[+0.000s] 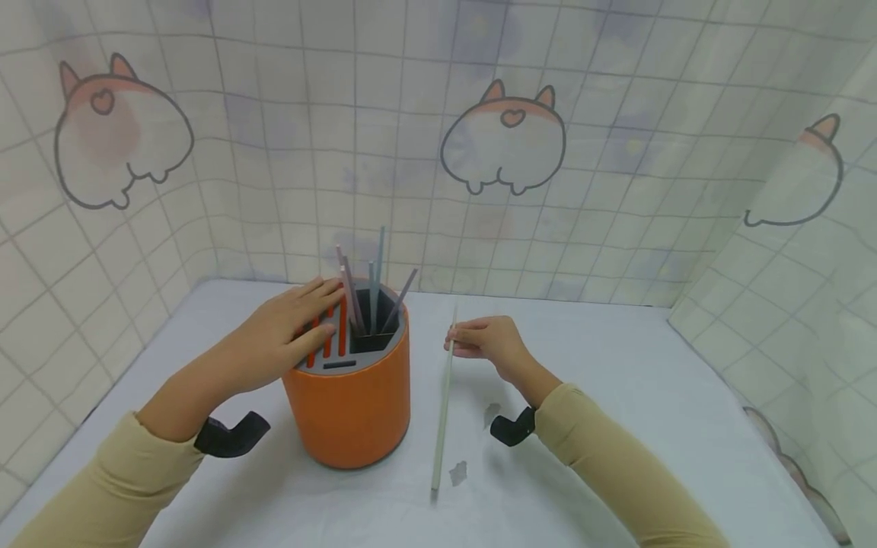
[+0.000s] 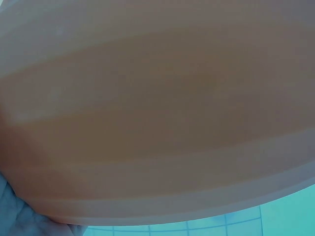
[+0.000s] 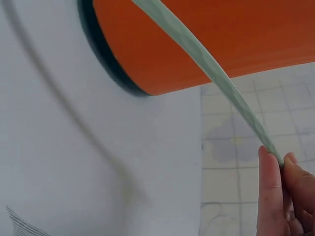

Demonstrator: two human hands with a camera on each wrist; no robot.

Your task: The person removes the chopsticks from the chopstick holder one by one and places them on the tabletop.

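Observation:
An orange round utensil holder (image 1: 351,415) stands upright, with a grey slotted top. My left hand (image 1: 291,323) rests flat over the slots on its left side, fingers extended. Close to the left wrist camera, the holder's wall (image 2: 162,113) fills most of the view. My right hand (image 1: 489,346) pinches a pale green chopstick (image 1: 444,411) near its far, thinner end, just right of the holder. Its thicker end points toward me. In the right wrist view the thumb and fingers (image 3: 270,187) grip the tip, and the chopstick (image 3: 216,73) crosses in front of the holder.
Several pink, blue and purplish chopsticks (image 1: 373,297) lean in the holder's open compartment. Under everything lies a white tablecloth (image 1: 617,380) with small grey marks. A grid-patterned curtain (image 1: 329,137) with cartoon animals closes off the back and sides.

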